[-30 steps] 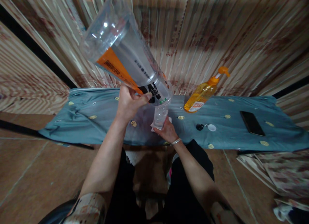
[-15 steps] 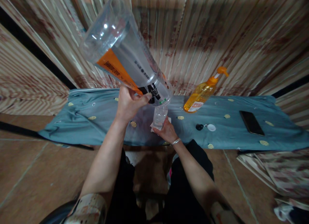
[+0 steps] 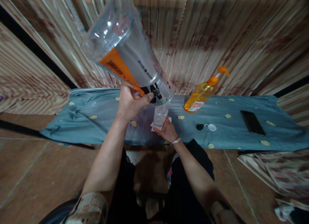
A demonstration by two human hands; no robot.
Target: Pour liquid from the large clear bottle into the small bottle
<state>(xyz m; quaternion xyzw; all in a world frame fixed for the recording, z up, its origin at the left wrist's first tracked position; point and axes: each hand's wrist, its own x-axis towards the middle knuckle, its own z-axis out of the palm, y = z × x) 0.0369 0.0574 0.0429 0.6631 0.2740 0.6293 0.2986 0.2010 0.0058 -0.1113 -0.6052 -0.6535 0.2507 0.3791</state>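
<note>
My left hand point(image 3: 131, 103) is closed around the lower part of a large clear plastic bottle point(image 3: 145, 61) with an orange, black and green printed label. The bottle leans steeply, its wide end up toward me and its narrower end down. Directly beneath that lower end is a small clear plastic container point(image 3: 160, 115), closed in the fingers of my right hand point(image 3: 167, 130). White tissue-like material point(image 3: 153, 126) shows at the container's base. Whether the two vessels touch, and whether liquid runs between them, I cannot make out.
A blue-green patterned cloth point(image 3: 108, 129) covers the narrow bench before me. To the right stand an orange pump bottle point(image 3: 199, 97), a small black cap point(image 3: 199, 127), a white round lid point(image 3: 211, 127) and a dark phone point(image 3: 252, 122). Behind hangs a striped curtain point(image 3: 205, 34).
The large bottle has shifted slightly to the right, its upper end a little higher. Both hands keep their hold, and the small container stays in nearly the same place.
</note>
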